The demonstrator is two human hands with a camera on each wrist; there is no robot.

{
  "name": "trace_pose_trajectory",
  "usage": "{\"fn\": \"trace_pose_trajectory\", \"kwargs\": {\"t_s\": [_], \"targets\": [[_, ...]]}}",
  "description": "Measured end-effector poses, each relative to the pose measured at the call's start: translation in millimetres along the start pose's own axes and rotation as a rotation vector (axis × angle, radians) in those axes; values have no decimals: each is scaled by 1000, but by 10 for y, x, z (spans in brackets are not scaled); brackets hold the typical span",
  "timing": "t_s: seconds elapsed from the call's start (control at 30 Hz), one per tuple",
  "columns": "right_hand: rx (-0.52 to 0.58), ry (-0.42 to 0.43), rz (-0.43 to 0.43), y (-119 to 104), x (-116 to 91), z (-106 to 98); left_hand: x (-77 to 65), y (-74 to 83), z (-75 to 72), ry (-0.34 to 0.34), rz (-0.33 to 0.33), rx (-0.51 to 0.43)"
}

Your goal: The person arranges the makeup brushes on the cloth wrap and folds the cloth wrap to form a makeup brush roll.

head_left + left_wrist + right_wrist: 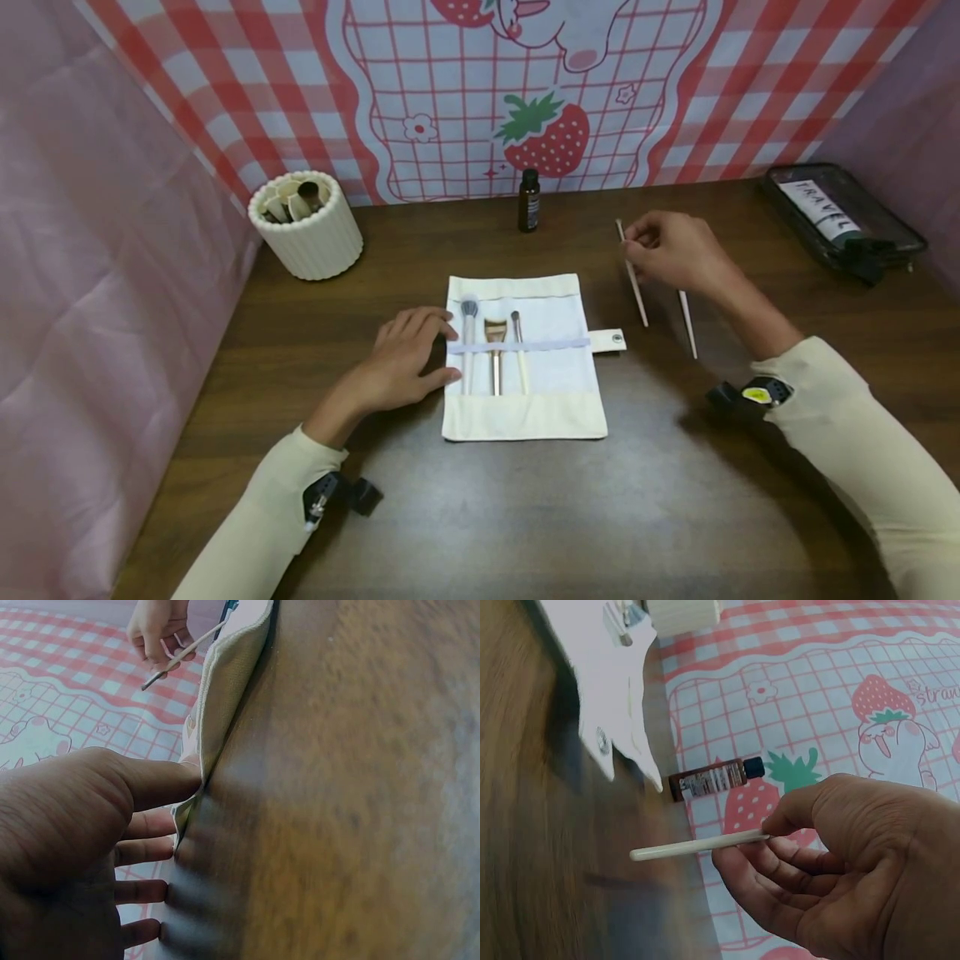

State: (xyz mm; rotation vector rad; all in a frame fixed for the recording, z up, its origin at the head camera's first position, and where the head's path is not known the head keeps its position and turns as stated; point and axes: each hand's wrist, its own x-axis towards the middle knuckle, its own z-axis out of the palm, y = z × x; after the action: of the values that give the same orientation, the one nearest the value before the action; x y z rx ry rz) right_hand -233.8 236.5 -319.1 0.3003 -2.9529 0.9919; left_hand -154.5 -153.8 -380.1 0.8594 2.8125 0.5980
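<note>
Right hand (675,252) pinches brush (636,289); left hand (401,360) touches roll (525,419).

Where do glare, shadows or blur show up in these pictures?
Head view: a pale sheen on the wooden table in front of the brush roll, a dark shadow beside the right sleeve; left wrist view: soft shadows by the left hand, wood grain blurred; right wrist view: brush roll washed out, wooden table blurred.
</note>
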Motion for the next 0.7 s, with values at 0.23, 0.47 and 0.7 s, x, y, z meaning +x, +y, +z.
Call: {"fn": "trace_pose_trajectory", "kwargs": {"t_s": [0.23,0.47,0.7], "targets": [[139,-8,5,-108,26,71,-1,11,-12,4,-2,0],[184,-16,-7,-184,40,167,-4,16,-14,3,2,-1],[292,-26,-21,-254,84,286,-5,8,-7,7,4,0]]}}
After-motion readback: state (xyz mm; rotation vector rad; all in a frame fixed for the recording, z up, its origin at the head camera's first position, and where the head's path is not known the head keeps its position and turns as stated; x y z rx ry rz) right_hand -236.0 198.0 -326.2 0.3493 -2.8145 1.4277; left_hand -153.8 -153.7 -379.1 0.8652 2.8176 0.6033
